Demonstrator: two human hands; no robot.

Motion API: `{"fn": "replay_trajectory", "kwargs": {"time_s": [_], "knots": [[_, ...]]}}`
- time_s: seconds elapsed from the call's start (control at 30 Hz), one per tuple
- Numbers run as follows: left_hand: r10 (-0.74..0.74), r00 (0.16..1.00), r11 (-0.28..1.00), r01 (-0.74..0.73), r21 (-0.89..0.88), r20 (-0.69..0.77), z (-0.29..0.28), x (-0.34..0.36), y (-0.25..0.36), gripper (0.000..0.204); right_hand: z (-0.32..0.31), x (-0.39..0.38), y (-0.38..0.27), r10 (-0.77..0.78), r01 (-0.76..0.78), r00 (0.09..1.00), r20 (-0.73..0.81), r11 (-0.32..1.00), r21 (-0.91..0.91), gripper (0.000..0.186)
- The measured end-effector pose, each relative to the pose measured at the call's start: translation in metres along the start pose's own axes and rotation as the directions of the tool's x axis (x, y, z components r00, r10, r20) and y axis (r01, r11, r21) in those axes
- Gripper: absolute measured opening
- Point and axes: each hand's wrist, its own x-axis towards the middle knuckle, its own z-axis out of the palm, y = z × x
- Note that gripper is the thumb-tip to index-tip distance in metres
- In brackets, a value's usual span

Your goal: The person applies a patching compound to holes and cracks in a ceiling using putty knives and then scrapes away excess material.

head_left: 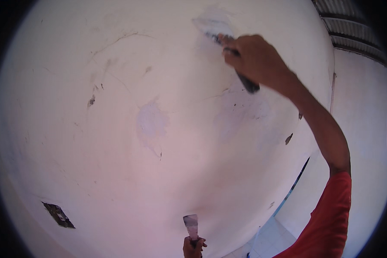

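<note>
My right hand [262,62] is raised high, closed around the dark handle of a putty knife [249,84]. Its blade end, partly hidden and blurred, is at a whitish smear of filler [213,20] on the pale wall [185,172]. Low in the middle, my left hand [191,248] grips a second putty knife [191,224]. That one points blade up, and pale material coats part of its blade. Lilac-white patches, one left of centre [152,120] and one below the right hand [241,114], mark the wall.
A chipped spot [91,101] and a dark gouge [289,139] break the wall surface. An open rectangular wall box [58,215] is at lower left. Corrugated roofing [352,23] shows at upper right, above an adjoining wall [361,103]. Floor tiles [273,236] lie below.
</note>
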Motion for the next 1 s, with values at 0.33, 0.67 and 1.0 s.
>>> {"fn": "replay_trajectory", "kwargs": {"time_s": [0.33,0.67,1.0], "knots": [[0.039,0.999,0.998,-0.04,-0.05,-0.03,-0.007,0.0,0.014,0.016,-0.027,0.038,0.071,0.215,-0.209,0.971,-0.104,0.976,0.069,0.046],[0.027,0.999,0.999,-0.026,0.021,-0.046,-0.01,-0.004,0.01,0.016,-0.009,-0.043,-0.004,0.103,-0.106,0.984,0.146,0.994,0.015,0.042],[0.099,0.992,0.995,-0.098,0.021,-0.079,-0.009,0.003,-0.002,0.015,-0.038,0.036,0.074,0.174,-0.174,0.984,-0.038,0.985,0.0,0.043]]}}
